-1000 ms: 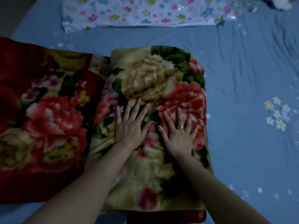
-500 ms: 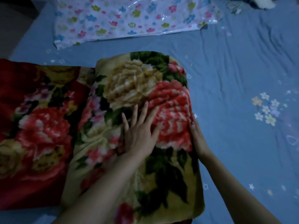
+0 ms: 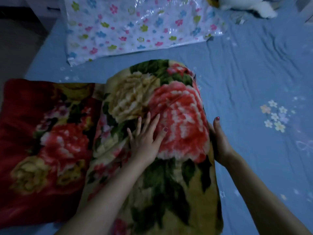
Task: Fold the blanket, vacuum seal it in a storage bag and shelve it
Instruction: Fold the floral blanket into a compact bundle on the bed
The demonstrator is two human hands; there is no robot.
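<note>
Two hands' fingers point(image 3: 149, 121) flank the folded blanket point(image 3: 169, 116).

I see a dim, blue-tinted picture, low in contrast; white glare glints off the plastic storage bag point(image 3: 135, 26); the blanket point(image 3: 160, 116) print looks soft and smeared; wide-angle bending shows at the edges; the corners fall darkest.

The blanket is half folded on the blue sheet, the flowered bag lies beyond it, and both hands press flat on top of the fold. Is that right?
Not quite. In the head view only the left hand lies flat on top of the blanket. The right hand is at the fold's right edge, against its side. The rest holds: the blanket is half folded on the blue sheet, with the flowered bag beyond it.
</note>
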